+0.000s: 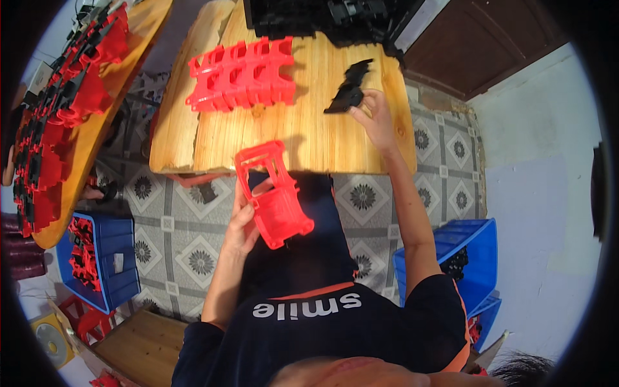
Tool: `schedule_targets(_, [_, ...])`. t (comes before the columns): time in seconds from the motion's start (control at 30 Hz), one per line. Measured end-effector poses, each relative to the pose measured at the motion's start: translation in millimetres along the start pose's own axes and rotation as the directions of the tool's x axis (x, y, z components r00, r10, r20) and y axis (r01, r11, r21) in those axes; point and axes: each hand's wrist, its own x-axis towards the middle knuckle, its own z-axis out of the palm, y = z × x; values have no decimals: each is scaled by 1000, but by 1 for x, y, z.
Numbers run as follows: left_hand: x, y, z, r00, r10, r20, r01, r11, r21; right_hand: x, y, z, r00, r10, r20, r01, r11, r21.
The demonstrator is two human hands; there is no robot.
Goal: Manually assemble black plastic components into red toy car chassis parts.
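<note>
A red plastic frame with open windows [284, 209] is gripped at its left side by my left hand [242, 226], in front of the table's near edge. My right hand [375, 122] pinches a black plastic piece with a jagged outline [351, 90] above the right part of the wooden table [316, 138]. The two parts are well apart from each other. Several more red frames [248, 84] stand close together in rows on the table, to the left of the black piece.
A black tray [284, 19] of black parts stands at the table's far edge. On the left, another wooden table [122, 84] carries red and black parts. Blue bins [119, 258] with red parts at left and a blue bin [480, 258] with black parts at right flank me.
</note>
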Motion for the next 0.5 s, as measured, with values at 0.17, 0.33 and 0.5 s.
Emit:
schedule_targets(0.17, [-1,2,-13,997,52,-52,-52,999,5,-38,-10,-14,971,-116,211,240,522,-819])
schedule_targets(0.33, [-11,1,-21,987,106,-123,-110,993,-30,-17,-61,-8,981,-140,136,193,601,-776])
schedule_targets(0.5, [-5,9,-13,977,171,-128,-169,985,20,-8,-35,-6,946,-16,324,254,658,-709])
